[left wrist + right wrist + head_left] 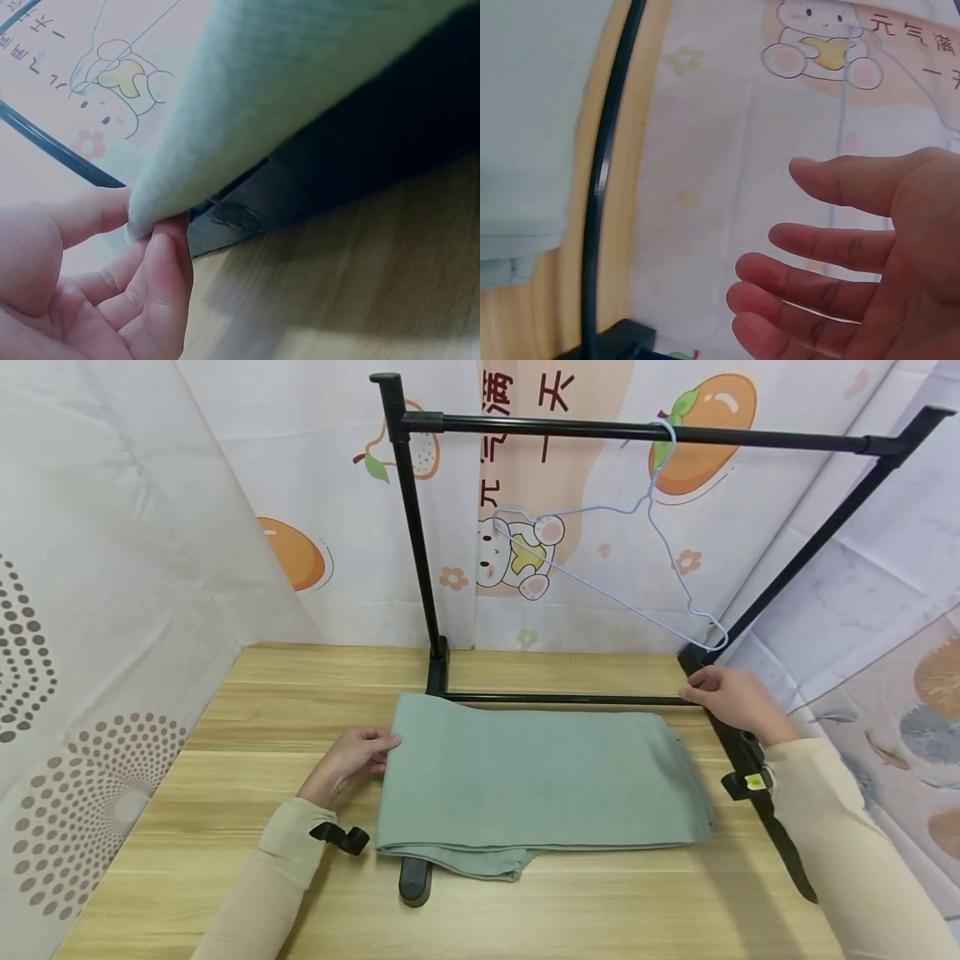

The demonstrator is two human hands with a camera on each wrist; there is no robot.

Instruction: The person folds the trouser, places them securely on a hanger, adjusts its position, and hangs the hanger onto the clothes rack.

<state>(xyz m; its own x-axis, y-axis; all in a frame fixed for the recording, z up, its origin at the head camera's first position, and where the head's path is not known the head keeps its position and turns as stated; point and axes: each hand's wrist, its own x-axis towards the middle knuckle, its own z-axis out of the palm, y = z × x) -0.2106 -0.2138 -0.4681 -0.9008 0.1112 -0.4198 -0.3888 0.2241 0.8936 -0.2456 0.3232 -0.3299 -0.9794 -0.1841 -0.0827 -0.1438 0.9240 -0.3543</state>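
One folded pale-green fabric cloth (540,777) lies on the wood-grain table (300,681), covering part of the black tubular rack's (525,426) left foot (415,887). The left hand (351,758) pinches its left edge (only the left-wrist view shows fingertips underneath). Right-wrist view reveals spread, empty fingers: the right hand (731,697), near the rack's far right corner.

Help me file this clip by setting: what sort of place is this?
Probably a makeshift indoor spot for handling laundry, though the room beyond is hidden. Signs: a black clothes rack with a hanger on its bar, folded green cloth over a wood-grain surface, and printed sheets behind.
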